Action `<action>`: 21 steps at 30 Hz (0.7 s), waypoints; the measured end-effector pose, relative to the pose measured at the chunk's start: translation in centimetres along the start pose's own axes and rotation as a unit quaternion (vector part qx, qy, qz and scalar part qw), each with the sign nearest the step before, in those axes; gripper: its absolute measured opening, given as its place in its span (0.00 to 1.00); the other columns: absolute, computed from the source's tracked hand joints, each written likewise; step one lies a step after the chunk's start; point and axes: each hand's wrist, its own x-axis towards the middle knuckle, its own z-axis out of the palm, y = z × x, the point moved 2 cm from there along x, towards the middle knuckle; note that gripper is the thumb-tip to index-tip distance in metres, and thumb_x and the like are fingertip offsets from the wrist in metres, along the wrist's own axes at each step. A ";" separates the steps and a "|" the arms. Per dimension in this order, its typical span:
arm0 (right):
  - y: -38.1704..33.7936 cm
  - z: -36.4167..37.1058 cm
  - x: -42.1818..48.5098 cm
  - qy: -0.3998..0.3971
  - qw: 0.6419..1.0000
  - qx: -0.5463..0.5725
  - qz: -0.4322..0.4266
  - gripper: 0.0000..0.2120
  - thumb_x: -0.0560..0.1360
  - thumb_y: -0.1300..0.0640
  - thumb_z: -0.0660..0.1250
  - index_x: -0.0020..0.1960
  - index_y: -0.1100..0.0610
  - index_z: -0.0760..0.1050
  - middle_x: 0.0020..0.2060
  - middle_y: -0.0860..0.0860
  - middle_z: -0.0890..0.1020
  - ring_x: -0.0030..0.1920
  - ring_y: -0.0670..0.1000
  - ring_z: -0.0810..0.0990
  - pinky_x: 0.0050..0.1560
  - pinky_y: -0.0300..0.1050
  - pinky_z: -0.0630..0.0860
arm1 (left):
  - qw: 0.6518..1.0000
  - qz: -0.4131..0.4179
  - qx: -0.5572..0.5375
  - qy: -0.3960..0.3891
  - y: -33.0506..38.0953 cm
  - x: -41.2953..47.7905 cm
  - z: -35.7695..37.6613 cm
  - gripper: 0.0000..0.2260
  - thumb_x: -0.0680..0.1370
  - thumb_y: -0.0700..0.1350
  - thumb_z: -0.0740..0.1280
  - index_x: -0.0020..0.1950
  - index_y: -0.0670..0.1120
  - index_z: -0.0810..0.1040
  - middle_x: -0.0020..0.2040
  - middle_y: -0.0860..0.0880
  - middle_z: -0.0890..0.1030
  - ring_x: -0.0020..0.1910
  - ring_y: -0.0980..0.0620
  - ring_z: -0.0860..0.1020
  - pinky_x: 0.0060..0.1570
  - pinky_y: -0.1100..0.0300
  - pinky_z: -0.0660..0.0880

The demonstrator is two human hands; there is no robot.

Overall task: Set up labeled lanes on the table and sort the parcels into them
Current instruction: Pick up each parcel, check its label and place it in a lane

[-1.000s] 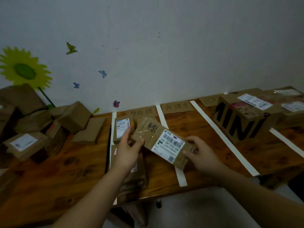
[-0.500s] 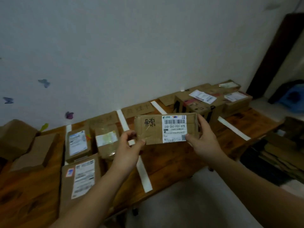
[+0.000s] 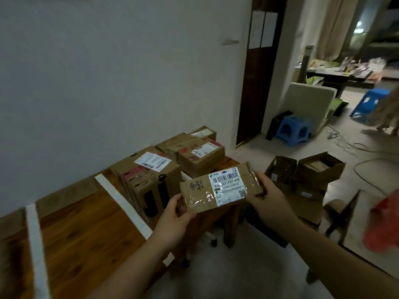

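The wooden desk (image 3: 75,225) ran along the white wall, its right end reaching toward a dark door (image 3: 259,87). Two white tape strips crossed it from back edge to front edge, one near the left (image 3: 35,244) and one toward the middle (image 3: 121,203), marking off lanes. A flat cardboard piece (image 3: 67,192) lay against the back edge between them; any writing on it was too blurred to read.

Right of the middle strip stood a large carton (image 3: 146,180) with black lettering on its side and a white label on top. Beyond it, at the desk's right end, smaller parcels (image 3: 200,156) were stacked close together, the farthest one (image 3: 204,132) against the wall.

On the floor past the right end sat open cartons (image 3: 319,169), with a blue stool (image 3: 291,130) farther back and a red bag (image 3: 384,225) nearer the camera.

The brown parcel (image 3: 194,197) was held in the air off the desk's front right corner, touching nothing on the desk. It was tilted, its right end higher. Clear tape wrapped it, black handwriting sat on its left half, and a white shipping label (image 3: 228,186) with a barcode covered its right half.

The left hand (image 3: 174,221) gripped the parcel's lower left corner, thumb on the top face. The right hand (image 3: 269,201) grasped the right end, fingers curled around the edge.
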 end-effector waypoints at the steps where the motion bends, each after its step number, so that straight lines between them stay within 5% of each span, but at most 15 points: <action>1: 0.7 -1.2 1.0 -0.005 1.000 -0.014 -0.003 0.20 0.76 0.59 0.66 0.64 0.43 0.68 0.47 0.35 0.75 0.49 0.37 0.76 0.53 0.41 0.76 | 1.000 -0.010 -0.005 -0.009 0.4 0.9 1.3 0.27 0.77 0.47 0.66 0.73 0.55 0.61 0.54 0.57 0.75 0.54 0.54 0.76 0.59 0.50 0.74; 3: 1.8 -3.0 3.2 -0.008 0.999 -0.038 -0.011 0.15 0.76 0.56 0.66 0.54 0.36 0.69 0.48 0.37 0.78 0.51 0.38 0.78 0.56 0.46 0.77 | 0.999 -0.026 -0.020 -0.020 1.3 2.6 3.2 0.26 0.77 0.46 0.66 0.73 0.55 0.61 0.54 0.57 0.75 0.55 0.52 0.76 0.58 0.52 0.74; 6: 3.7 -4.0 6.7 -0.019 0.997 -0.069 -0.014 0.12 0.73 0.50 0.67 0.52 0.35 0.71 0.51 0.41 0.80 0.56 0.44 0.78 0.57 0.53 0.77 | 0.999 -0.046 -0.013 -0.019 2.0 5.9 4.9 0.26 0.77 0.44 0.67 0.73 0.52 0.62 0.61 0.52 0.75 0.59 0.50 0.75 0.61 0.51 0.74; 11: 7.1 -3.3 13.4 -0.038 0.997 -0.063 0.031 0.16 0.76 0.58 0.67 0.60 0.44 0.71 0.53 0.41 0.78 0.56 0.44 0.78 0.45 0.35 0.76 | 0.998 -0.060 0.019 -0.013 2.0 12.0 6.4 0.25 0.77 0.45 0.66 0.73 0.53 0.62 0.67 0.51 0.72 0.62 0.51 0.73 0.62 0.52 0.72; 15: 8.7 -2.5 19.1 -0.055 0.994 -0.077 0.062 0.12 0.78 0.57 0.65 0.53 0.42 0.67 0.45 0.40 0.76 0.44 0.41 0.77 0.40 0.34 0.74 | 0.998 -0.057 0.022 -0.016 1.5 17.5 7.1 0.24 0.78 0.47 0.65 0.72 0.53 0.63 0.64 0.52 0.73 0.60 0.52 0.73 0.61 0.55 0.72; 18: 9.2 -2.1 22.9 -0.088 0.989 -0.102 0.062 0.11 0.78 0.57 0.64 0.47 0.40 0.67 0.44 0.41 0.77 0.47 0.42 0.77 0.47 0.40 0.77 | 0.997 -0.075 0.029 -0.011 0.7 21.3 7.8 0.23 0.78 0.47 0.65 0.72 0.52 0.63 0.67 0.50 0.71 0.62 0.50 0.73 0.63 0.54 0.72; 21: 10.4 -1.5 26.2 -0.127 0.984 -0.113 0.055 0.09 0.77 0.53 0.66 0.49 0.40 0.69 0.45 0.41 0.77 0.49 0.42 0.78 0.44 0.34 0.73 | 0.994 -0.105 0.026 0.007 0.0 23.7 8.4 0.24 0.78 0.47 0.64 0.73 0.52 0.62 0.68 0.50 0.71 0.63 0.50 0.73 0.59 0.57 0.72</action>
